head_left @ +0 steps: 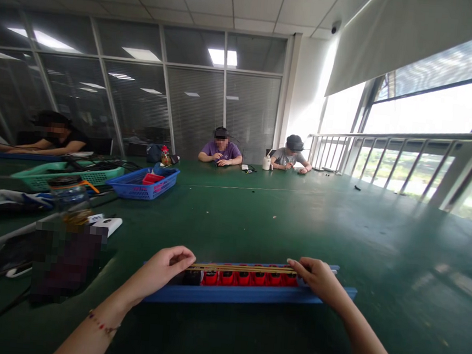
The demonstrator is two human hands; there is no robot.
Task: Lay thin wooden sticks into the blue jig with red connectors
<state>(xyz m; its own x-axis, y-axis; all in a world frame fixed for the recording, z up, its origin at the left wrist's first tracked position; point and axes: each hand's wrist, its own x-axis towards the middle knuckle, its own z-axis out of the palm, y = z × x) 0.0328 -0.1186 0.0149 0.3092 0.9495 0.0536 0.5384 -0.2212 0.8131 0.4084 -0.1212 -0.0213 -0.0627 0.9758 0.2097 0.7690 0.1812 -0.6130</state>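
Two hands pinch slim strips along a blue tray

Both bare hands work at a long, narrow tray of blue material with raised sides (250, 295), which lies directly before the person. The left hand (170, 265) has thumb and fingers closed on the left end of a few thin, straight, yellowish strips (244, 268); the right hand (316, 275) pinches their other end. The strips therefore span the gap between the hands, neither hand being nearer, and their long axis runs left to right, parallel with the tray's. They lie over a row of red, box-like pieces with dark tops (227, 279) inside the tray; whether they touch those pieces cannot be told.

The tray's near side wall stands between the strips and the person's body. Its right end juts past the right fingertips, while its left end lies beneath the left wrist. Beyond the tray's far edge, the smooth dark-green tabletop (223, 225) reaches away towards two seated co-workers, and it also extends rightwards. To the tray's left, room is tighter: a lidded clear jar (71, 201) and a flat white object (110, 225) stand there, with a blue plastic basket (139, 191) farther off.
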